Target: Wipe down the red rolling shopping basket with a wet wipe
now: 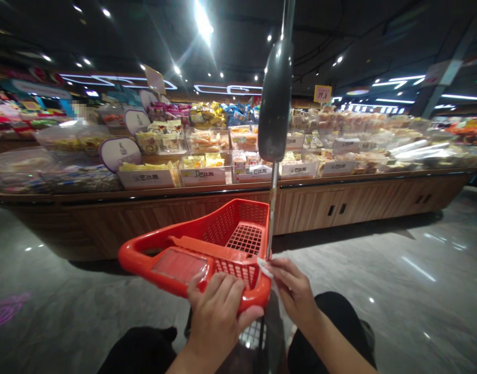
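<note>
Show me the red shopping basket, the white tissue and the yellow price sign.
Red shopping basket (131,258): head view, curved end of the handle.
White tissue (265,268): head view, its exposed corner.
Yellow price sign (322,94): head view, its middle.

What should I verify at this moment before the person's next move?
Left hand on the near rim of the red plastic basket: ok, fingers curled over it.
White wipe pinched in the right hand: ok.
White wipe touching the metal pole: cannot tell.
Wooden food display counter apart from the basket: ok.
</note>
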The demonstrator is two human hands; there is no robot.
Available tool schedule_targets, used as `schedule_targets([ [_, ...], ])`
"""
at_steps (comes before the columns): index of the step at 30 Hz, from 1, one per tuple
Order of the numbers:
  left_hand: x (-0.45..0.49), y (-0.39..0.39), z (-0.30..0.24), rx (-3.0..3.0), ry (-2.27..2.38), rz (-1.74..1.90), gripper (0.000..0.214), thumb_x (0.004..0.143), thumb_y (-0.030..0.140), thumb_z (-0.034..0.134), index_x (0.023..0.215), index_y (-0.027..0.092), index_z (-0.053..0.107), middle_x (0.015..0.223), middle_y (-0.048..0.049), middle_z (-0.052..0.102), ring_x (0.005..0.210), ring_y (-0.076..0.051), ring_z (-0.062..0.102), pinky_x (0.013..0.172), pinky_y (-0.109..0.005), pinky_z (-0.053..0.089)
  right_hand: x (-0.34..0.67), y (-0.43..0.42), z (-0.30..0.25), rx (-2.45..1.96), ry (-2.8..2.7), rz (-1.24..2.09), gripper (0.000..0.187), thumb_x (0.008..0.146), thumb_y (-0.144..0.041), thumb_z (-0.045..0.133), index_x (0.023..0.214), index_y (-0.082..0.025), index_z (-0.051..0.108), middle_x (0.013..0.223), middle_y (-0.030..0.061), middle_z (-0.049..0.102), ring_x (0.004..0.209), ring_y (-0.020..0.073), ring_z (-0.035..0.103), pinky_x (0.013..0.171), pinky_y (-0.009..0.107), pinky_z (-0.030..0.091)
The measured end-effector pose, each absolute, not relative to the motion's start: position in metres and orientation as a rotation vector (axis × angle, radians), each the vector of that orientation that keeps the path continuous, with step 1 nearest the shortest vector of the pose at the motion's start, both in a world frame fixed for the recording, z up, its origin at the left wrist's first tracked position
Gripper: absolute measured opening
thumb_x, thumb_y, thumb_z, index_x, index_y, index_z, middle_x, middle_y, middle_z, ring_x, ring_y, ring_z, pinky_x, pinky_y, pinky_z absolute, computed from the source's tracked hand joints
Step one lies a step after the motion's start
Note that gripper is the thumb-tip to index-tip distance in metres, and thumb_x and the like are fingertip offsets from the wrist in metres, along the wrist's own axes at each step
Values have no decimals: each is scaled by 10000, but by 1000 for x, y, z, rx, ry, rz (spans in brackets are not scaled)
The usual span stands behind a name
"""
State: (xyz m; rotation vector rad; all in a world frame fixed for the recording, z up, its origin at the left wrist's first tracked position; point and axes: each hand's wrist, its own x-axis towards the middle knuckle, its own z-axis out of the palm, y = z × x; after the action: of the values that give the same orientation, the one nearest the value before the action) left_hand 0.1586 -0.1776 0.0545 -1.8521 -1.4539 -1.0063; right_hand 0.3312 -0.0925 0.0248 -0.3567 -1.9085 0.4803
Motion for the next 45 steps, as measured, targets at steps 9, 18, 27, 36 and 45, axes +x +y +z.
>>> schedule_targets([
  [9,146,-187,53,-1879,-1391,-1065,398,846,572,449,787,219,623,750,-2,698,784,-200,610,947,-406,257,327,-115,22,-252,-1916,526,436,881,-48,455,1240,-268,567,1083,89,612,987,198,612,834,338,541],
  [18,137,-198,44,-1843,-1346,-1152,424,868,573,396,781,224,622,736,-10,699,790,-204,619,858,-389,314,322,-131,23,-195,-1919,528,462,872,-53,481,1277,-269,530,1062,99,620,958,206,625,808,331,559],
  [27,125,-201,35,-1903,-1304,-1123,436,875,580,371,836,224,618,741,-17,695,827,-205,614,935,-411,286,322,-136,24,-374,-1920,554,429,889,-60,443,1258,-252,547,1053,104,560,967,208,592,818,332,534],
  [36,95,-186,40,-2029,-1285,-997,489,876,604,323,846,215,619,784,-33,689,871,-229,606,886,-430,301,308,-128,25,-495,-1871,544,324,893,-85,454,1148,-212,609,993,88,529,883,184,596,771,298,525],
  [45,69,-180,46,-2154,-1291,-921,583,857,660,263,808,214,636,795,-46,677,875,-214,587,913,-428,302,299,-126,20,-352,-1910,528,395,895,-85,472,1237,-255,576,1013,89,569,931,192,601,788,303,525],
])
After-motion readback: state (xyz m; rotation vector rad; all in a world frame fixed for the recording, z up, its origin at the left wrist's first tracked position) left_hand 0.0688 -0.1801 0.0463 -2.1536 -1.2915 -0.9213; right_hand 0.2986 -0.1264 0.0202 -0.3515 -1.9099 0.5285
